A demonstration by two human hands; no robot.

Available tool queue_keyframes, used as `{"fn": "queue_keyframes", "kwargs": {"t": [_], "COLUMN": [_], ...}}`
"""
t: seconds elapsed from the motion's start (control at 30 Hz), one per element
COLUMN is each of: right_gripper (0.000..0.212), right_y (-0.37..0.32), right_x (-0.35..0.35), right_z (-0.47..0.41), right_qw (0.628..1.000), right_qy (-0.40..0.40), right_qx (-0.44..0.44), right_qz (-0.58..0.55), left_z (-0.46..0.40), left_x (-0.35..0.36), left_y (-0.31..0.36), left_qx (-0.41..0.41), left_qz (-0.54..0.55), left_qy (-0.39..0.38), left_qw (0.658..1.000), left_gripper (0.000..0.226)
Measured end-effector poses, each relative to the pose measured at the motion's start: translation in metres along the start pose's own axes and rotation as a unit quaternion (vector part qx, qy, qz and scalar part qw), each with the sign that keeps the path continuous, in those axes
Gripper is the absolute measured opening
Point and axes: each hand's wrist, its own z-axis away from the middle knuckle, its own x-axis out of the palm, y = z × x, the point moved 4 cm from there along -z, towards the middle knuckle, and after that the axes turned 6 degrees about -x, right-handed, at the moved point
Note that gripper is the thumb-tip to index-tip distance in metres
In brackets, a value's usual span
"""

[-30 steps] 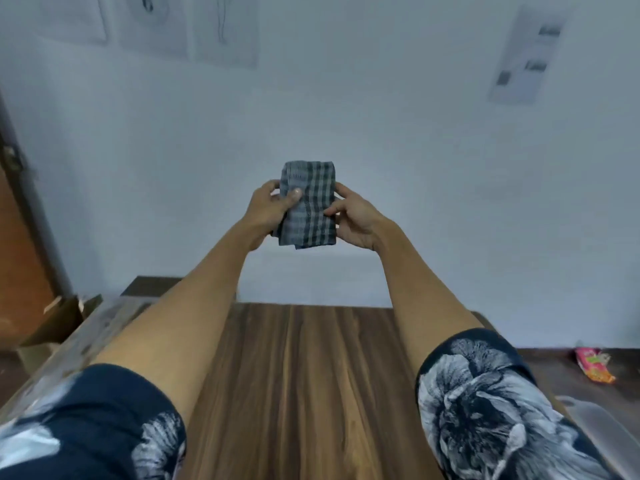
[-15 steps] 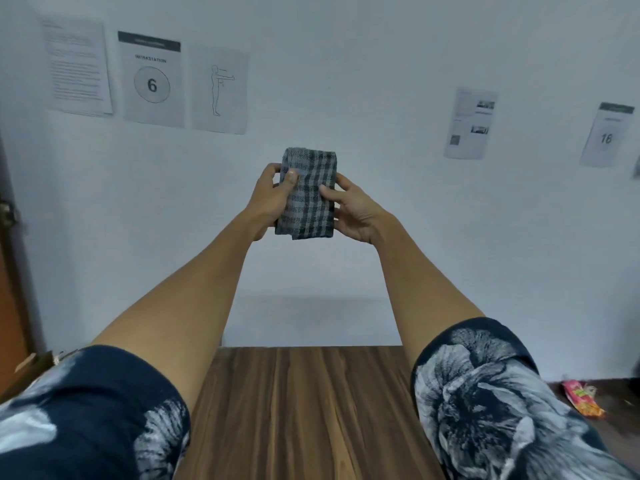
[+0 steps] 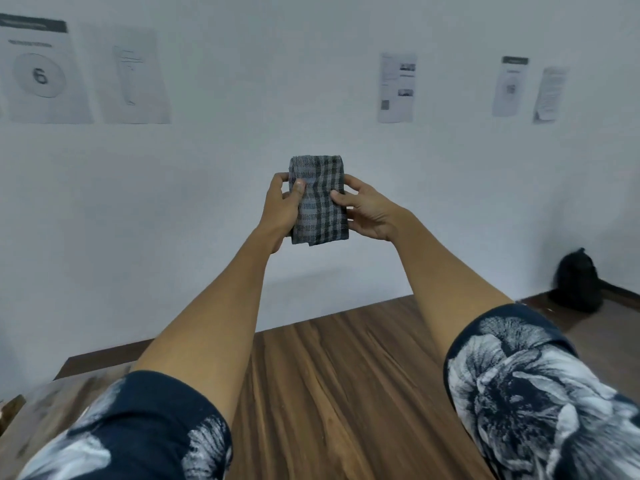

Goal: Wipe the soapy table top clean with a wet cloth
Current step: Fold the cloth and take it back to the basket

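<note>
At the far left of the wall hung printed sheets (image 3: 41,76), one bearing a large 6. Coming right, the left hand (image 3: 282,211) was raised at arm's length, its thumb pressed on the front of the cloth (image 3: 318,199) and its fingers curled behind the left edge, so it was closed on the fabric. The cloth, a grey checked one folded into a narrow pad, stood upright between both hands with its long axis running up and down, high in the air and well above the table (image 3: 329,393). The right hand (image 3: 369,213) pinched the cloth's right edge, thumb in front and fingers behind. Both hands sat equally close to the cloth, one on each side.

The wooden table lay below and nearer, its far edge close to the wall, and the part in view between the forearms looked bare; any soap could not be made out. The coming move probably called for bringing the pad straight down and laying it flat. Further right, more sheets (image 3: 396,87) hung on the wall, and a dark bag (image 3: 576,280) sat on the floor, well clear of the table.
</note>
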Motion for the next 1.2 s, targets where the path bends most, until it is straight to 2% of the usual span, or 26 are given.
{"fn": "queue_keyframes", "kwargs": {"t": [0.27,0.63,0.83,1.07,1.2], "right_gripper": [0.042,0.041,0.038,0.031,0.044], "right_y": [-0.013,-0.049,-0.052,-0.020,0.019], "right_x": [-0.115,-0.309,-0.397,-0.485,-0.538], "right_z": [0.079,0.229,0.294,0.324,0.323], "right_qw": [0.993,0.963,0.950,0.940,0.935], "right_qy": [0.118,0.265,0.304,0.333,0.340], "right_qx": [-0.002,0.018,0.041,0.075,0.103], "right_qz": [0.014,0.044,0.048,0.017,0.002], "left_z": [0.014,0.062,0.086,0.087,0.076], "left_x": [0.133,0.373,0.485,0.576,0.617], "left_y": [-0.015,-0.037,-0.058,-0.110,-0.160], "left_qx": [-0.021,-0.060,-0.074,-0.120,-0.156], "left_qz": [0.017,0.052,0.067,0.081,0.073], "left_qy": [-0.106,-0.233,-0.259,-0.265,-0.266], "left_qw": [0.994,0.969,0.961,0.953,0.949], "left_gripper": [0.026,0.024,0.025,0.022,0.015]}}
